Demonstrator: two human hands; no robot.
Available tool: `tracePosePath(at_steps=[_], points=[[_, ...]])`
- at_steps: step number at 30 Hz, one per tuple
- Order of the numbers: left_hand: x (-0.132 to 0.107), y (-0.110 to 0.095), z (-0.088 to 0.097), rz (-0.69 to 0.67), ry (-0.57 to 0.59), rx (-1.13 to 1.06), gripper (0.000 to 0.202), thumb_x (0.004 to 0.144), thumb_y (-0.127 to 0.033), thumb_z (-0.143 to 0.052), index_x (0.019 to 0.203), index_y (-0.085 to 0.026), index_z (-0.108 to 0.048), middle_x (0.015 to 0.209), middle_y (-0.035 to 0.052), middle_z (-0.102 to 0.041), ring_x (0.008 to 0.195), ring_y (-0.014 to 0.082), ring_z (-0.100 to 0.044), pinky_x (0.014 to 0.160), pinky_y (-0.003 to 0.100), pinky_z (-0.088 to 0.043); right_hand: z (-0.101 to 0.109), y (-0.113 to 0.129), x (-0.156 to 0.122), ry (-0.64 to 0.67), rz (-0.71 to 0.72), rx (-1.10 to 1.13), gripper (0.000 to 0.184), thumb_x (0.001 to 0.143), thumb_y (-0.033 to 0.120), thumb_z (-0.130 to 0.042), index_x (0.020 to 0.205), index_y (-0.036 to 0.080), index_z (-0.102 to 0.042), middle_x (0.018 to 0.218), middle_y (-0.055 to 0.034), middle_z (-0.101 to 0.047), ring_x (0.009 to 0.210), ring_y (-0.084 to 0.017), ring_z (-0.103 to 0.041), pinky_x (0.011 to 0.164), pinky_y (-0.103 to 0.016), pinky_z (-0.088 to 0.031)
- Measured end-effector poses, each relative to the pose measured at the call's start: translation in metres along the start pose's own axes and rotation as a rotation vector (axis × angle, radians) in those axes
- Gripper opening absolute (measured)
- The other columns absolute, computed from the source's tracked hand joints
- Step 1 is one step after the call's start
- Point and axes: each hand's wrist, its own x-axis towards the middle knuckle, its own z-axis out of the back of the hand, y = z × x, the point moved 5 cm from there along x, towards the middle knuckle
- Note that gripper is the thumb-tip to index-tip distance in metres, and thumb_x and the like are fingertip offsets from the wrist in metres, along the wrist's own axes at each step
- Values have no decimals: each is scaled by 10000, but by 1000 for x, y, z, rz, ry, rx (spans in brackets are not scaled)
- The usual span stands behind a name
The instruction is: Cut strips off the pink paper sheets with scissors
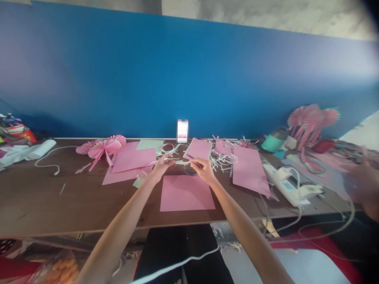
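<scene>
In the head view, the left hand (161,166) and the right hand (203,169) are working close together above the bench (89,205). The fingers of both hands are closing narrowly on a thin white strip (180,162), which is stretching between them. A dark thin thing is showing near the right fingertips, but I cannot tell what it is.

Just below the hands, a pink sheet (187,195) is lying flat, with no fold that I can see. A roll of tape (168,148) is resting behind the left hand, and cut white scraps (223,159) are lying beside the right one.

As for progress, a pleated pink ornament (108,148) on the left and more pleated ornaments (314,118) on the far right are looking already shaped. Other flat pink papers (248,169) are waiting unpleated, so I am judging that the work is only partly done. At the right edge, another person's hand (365,185) is appearing blurred.
</scene>
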Motion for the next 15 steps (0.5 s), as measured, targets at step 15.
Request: tracePosePath(at_steps=[15], points=[[-17,-17,28,-103,-34,656,374,705,-379,-659,998,-190,-525,766,29,-672,703,190,-624,642,300,-418,-4,28,4,328,213,-535,198,832,204,-539,922,253,-708,888,-16,-692,736,-138,-614,672,-236,-417]])
